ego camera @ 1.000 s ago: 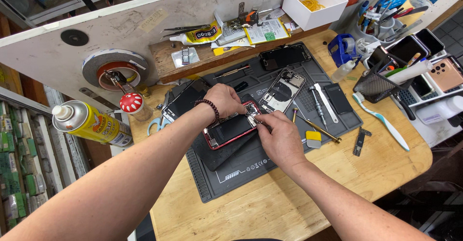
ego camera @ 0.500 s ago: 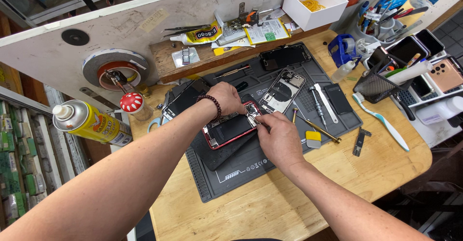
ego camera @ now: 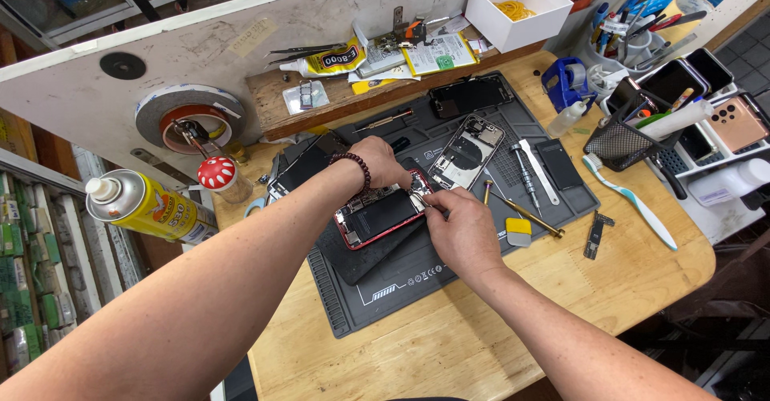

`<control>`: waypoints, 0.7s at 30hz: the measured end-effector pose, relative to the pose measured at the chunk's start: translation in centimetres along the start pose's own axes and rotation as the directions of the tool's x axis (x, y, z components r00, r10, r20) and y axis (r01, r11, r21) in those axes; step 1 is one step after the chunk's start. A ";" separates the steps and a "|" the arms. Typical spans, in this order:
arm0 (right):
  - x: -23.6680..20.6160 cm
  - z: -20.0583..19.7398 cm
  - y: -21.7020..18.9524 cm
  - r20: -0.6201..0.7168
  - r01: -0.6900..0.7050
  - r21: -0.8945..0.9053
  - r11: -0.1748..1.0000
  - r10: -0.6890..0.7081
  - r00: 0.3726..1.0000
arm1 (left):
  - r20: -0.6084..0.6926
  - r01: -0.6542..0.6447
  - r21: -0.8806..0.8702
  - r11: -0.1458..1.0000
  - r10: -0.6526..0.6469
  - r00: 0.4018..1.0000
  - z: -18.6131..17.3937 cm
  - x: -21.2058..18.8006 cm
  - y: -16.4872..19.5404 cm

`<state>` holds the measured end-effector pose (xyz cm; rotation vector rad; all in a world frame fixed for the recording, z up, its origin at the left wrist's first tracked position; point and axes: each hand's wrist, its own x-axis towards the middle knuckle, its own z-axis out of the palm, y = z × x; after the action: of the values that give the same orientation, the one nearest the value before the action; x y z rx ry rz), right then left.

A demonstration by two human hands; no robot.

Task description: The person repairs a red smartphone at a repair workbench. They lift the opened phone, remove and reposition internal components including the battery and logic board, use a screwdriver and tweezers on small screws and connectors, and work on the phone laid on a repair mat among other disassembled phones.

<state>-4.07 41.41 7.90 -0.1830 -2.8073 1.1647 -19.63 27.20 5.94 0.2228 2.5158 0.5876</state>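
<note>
The opened red phone [ego camera: 377,216] lies face-up with its insides bared, on the dark grey repair mat [ego camera: 417,281] near the middle of the worktop [ego camera: 642,265], a little toward the back edge. The left hand [ego camera: 383,163] rests on the phone's far upper corner, fingers curled down over the frame and pinning it against the mat. The right hand [ego camera: 461,228] sits just beside the phone's right edge, its fingertips pinched together at the upper right corner of the body; something small seems to be gripped there, but it is too small to make out.

Work this fine probably goes best with the left hand pressing flat and steady so the frame cannot slide, and the right hand braced with its heel on the mat, moving only from the fingertips and keeping clear of the thin parts inside.

Just beyond the phone, toward the back edge, lies a second phone chassis [ego camera: 467,151], silver and stripped. To its right on the mat are a screwdriver [ego camera: 523,168] and a small black battery-like slab [ego camera: 558,164]. A brass-tipped tool [ego camera: 521,208] and a yellow-handled scraper [ego camera: 518,231] lie near the right hand. By the left edge stand a yellow spray can [ego camera: 148,206] and a red dotted cap [ego camera: 216,172]; a toothbrush [ego camera: 630,200] lies off the mat toward the right edge.
</note>
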 end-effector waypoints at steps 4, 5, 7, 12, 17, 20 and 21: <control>0.3 -0.2 0.2 0.051 -0.069 -0.002 0.998 0.069 0.996 | 0.043 -0.014 0.133 0.991 0.008 0.999 0.1 0.4 0.6; 0.4 -0.2 0.2 0.056 -0.062 -0.003 0.998 0.062 0.997 | 0.037 -0.004 0.127 0.992 0.000 0.999 0.2 0.5 0.7; 0.4 -0.1 0.4 0.067 -0.047 -0.004 0.999 0.047 0.997 | 0.025 0.017 0.115 0.993 -0.020 0.999 0.5 0.6 0.7; 0.4 0.3 1.1 0.017 0.033 0.032 0.999 -0.034 0.999 | 0.059 -0.048 0.238 0.970 0.035 0.998 0.7 1.3 0.4; 0.0 0.7 1.5 -0.010 -0.003 0.099 0.995 0.004 1.000 | 0.084 -0.034 0.190 0.981 0.019 0.996 0.7 1.7 0.1; 0.0 0.8 1.6 -0.024 0.008 0.099 0.995 -0.006 1.000 | 0.070 -0.057 0.184 0.981 0.044 0.997 0.7 1.6 0.0; -0.1 0.8 1.6 -0.009 -0.013 0.089 0.996 0.014 1.000 | 0.064 -0.035 0.140 0.990 0.026 0.998 0.7 1.5 -0.1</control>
<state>-3.98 42.01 6.22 -0.2006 -2.7430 1.2849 -20.52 27.80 4.63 0.3269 2.4993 0.4087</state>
